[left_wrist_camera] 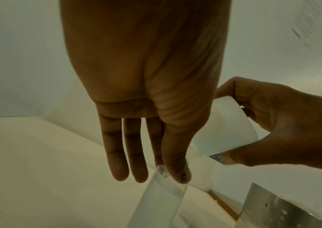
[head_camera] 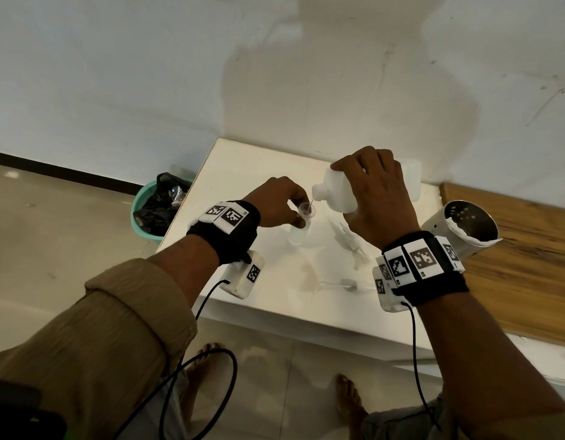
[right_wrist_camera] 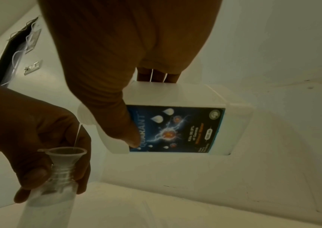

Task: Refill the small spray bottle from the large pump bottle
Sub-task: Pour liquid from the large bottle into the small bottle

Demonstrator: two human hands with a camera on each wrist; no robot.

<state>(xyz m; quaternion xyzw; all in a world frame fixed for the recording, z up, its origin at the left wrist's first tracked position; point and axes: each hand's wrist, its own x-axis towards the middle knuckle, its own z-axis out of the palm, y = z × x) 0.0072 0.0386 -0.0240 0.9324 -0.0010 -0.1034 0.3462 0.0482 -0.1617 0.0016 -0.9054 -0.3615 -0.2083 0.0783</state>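
The right hand grips the large pump bottle, tipped with its long axis near level, mouth toward the left hand — which pinches the small spray bottle upright, its funnel just below that mouth, catching a thin stream.

A rolled tan sleeve sits behind the left black wristband. Both wristbands carry checkered white tags, white boxes and black cables.

Both my hands raised, forearms reaching forward.
My left hand pinches with thumb and forefinger (other fingers hanging straight); my right hand, palm down, is curled in a wide grasp.
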